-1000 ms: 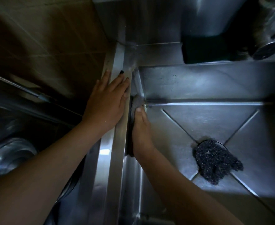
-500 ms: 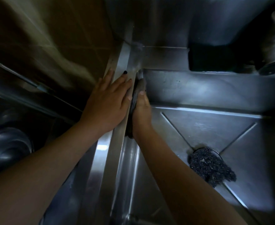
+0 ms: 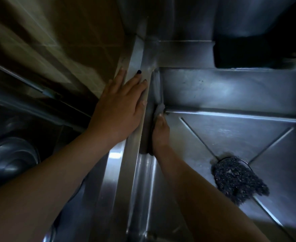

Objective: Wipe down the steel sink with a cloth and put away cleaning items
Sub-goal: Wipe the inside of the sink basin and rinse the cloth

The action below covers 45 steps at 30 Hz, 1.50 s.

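Our left hand (image 3: pixel 119 109) flat on sink rim (image 3: pixel 114 172); right hand (image 3: pixel 159 132) flat, pressing cloth (image 3: pixel 159 107) against left wall (image 3: pixel 142 186), far corner. Wall runs toward us; scourer (image 3: pixel 238 179) lies right, nearer right hand.

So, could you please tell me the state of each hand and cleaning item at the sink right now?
left hand: flat, fingers straight, resting on the rim of the sink.
right hand: inside the basin, pressing the cloth against the left wall.
cloth: bunched under that hand, near the back corner.
scrubber: loose over the drain, untouched.
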Tool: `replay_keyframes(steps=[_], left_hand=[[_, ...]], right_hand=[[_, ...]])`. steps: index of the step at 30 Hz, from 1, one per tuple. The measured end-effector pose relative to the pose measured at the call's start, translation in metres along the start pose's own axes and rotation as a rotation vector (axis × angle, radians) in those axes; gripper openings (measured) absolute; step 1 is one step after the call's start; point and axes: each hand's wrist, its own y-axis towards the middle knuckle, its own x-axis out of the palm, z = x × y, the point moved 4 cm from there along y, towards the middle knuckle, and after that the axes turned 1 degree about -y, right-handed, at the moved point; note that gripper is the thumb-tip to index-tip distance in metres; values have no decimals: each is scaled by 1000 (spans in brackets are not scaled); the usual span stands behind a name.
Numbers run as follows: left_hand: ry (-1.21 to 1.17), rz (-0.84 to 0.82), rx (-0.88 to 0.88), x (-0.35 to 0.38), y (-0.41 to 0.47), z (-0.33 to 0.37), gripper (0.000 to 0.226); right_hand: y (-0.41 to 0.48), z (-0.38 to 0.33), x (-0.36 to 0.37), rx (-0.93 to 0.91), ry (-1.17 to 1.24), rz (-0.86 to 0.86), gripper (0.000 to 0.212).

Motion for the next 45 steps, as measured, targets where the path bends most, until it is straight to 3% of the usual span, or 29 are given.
replay_keyframes(steps=[15, 23, 33, 38, 45], left_hand=[[72, -28, 4, 0, -1, 4, 49], [94, -34, -15, 3, 0, 3, 52], [84, -23, 11, 4, 0, 1, 51], [71, -10, 28, 4, -1, 0, 49], [78, -8, 26, 4, 1, 0, 48]], right_hand=[[-65, 10, -8, 18, 101, -67, 46], [-53, -70, 10, -230, 139, -107, 42], [-8, -38, 9, -94, 178, -16, 40], [-4, -20, 4, -67, 112, -4, 39], [-13, -8, -12, -49, -161, -15, 44]])
